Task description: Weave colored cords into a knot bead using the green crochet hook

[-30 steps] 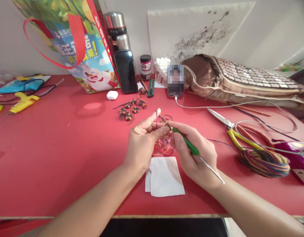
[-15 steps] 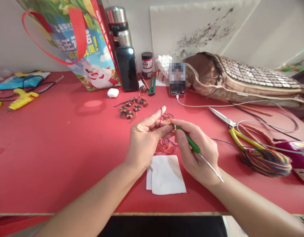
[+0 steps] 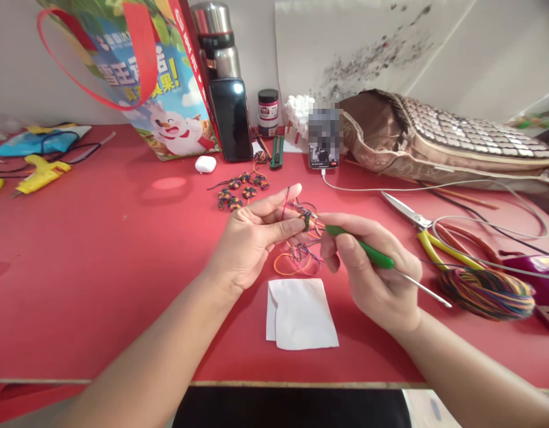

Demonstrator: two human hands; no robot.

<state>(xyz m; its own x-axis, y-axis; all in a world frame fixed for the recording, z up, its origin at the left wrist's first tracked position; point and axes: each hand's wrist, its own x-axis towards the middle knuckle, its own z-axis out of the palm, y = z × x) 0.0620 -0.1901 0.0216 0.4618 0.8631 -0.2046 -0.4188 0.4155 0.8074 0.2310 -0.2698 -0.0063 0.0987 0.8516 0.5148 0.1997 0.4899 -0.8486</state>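
Observation:
My left hand (image 3: 251, 238) pinches a small crocheted piece (image 3: 306, 221) of multicoloured thread between thumb and fingers, with a strand running over the raised index finger. My right hand (image 3: 372, 273) grips a green-handled crochet hook (image 3: 372, 257), its tip at the piece and its metal shaft pointing right. Loose loops of the thread (image 3: 296, 261) hang below onto the red table (image 3: 100, 249). The strand trails right to a multicoloured thread ball (image 3: 486, 292). A white paper square (image 3: 301, 312) lies below my hands.
Several small crocheted flowers (image 3: 238, 193) lie behind my hands. Yellow-handled scissors (image 3: 423, 232), cables and a purple power strip (image 3: 539, 282) sit at right. Along the wall stand a printed bag (image 3: 153, 89), thermos (image 3: 216, 38), two phones, a jar and a beaded bag (image 3: 439, 142). A yellow glue gun (image 3: 40, 175) lies far left.
My right hand has drawn the hook back to the right and tilted it flatter, pulling thread out from the piece. My left hand shifted slightly and the view has risen a little.

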